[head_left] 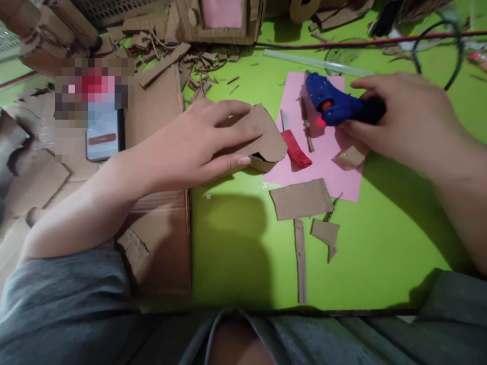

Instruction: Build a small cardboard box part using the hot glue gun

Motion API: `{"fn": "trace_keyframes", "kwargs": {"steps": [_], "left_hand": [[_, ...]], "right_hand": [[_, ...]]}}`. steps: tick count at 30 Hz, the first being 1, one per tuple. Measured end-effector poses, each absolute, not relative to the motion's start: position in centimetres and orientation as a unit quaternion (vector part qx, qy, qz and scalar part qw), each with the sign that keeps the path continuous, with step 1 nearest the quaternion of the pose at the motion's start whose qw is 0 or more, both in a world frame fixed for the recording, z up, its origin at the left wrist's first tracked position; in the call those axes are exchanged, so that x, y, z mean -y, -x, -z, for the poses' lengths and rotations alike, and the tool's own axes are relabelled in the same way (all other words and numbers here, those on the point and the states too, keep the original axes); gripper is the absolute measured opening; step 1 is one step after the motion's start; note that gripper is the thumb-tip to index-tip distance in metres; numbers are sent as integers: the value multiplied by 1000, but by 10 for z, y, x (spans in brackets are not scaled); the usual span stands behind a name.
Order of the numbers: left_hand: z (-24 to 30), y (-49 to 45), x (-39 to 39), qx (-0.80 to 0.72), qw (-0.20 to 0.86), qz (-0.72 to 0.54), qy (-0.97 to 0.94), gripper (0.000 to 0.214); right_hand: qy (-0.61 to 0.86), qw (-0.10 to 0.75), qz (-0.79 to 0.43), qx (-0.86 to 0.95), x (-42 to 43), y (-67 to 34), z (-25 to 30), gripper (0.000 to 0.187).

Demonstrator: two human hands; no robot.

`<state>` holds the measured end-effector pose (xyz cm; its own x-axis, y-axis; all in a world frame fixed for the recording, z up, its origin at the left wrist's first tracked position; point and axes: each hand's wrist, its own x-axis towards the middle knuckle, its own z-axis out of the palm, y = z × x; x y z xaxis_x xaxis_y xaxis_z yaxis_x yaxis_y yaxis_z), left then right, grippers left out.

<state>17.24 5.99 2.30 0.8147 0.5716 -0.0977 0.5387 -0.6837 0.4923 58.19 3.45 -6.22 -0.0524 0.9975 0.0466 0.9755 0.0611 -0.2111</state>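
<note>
My left hand holds a small rounded cardboard box, its fingers across the top and the thumb at the near side. A dark gap shows along the box's near edge. In my right hand is a blue glue gun, pinched at its dark end between thumb and fingers, with a red light glowing below it. Under the glue gun lies a pink sheet. On that sheet rest a small blade with a red wrapped handle, a thin cardboard strip and a tan scrap.
Nearer me are a rectangular cardboard piece, a long strip and an angular scrap. A clear glue stick and a cable lie behind. To the left are large cardboard sheets and a phone.
</note>
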Motion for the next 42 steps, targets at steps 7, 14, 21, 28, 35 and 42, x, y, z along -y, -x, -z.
{"fn": "trace_keyframes", "kwargs": {"steps": [7, 14, 21, 28, 35, 42], "left_hand": [[-18, -152, -41, -324, 249, -28, -912, 96], [1, -132, -38, -366, 218, -33, -904, 103], [6, -136, -38, -380, 218, -63, -897, 96], [11, -133, -28, -396, 195, -69, -895, 113], [0, -142, -15, -434, 165, -92, -881, 100], [6, -140, -6, -390, 303, -154, -856, 124]], "right_hand": [[568, 198, -11, 799, -4, -567, 35, 58], [412, 215, -198, 863, -21, -507, 22, 51], [326, 304, -88, 891, -28, -495, 40, 52], [491, 235, -161, 823, 17, -477, 43, 72], [513, 269, -151, 801, 19, -450, 27, 59], [521, 285, -156, 789, 8, -446, 8, 46]]}}
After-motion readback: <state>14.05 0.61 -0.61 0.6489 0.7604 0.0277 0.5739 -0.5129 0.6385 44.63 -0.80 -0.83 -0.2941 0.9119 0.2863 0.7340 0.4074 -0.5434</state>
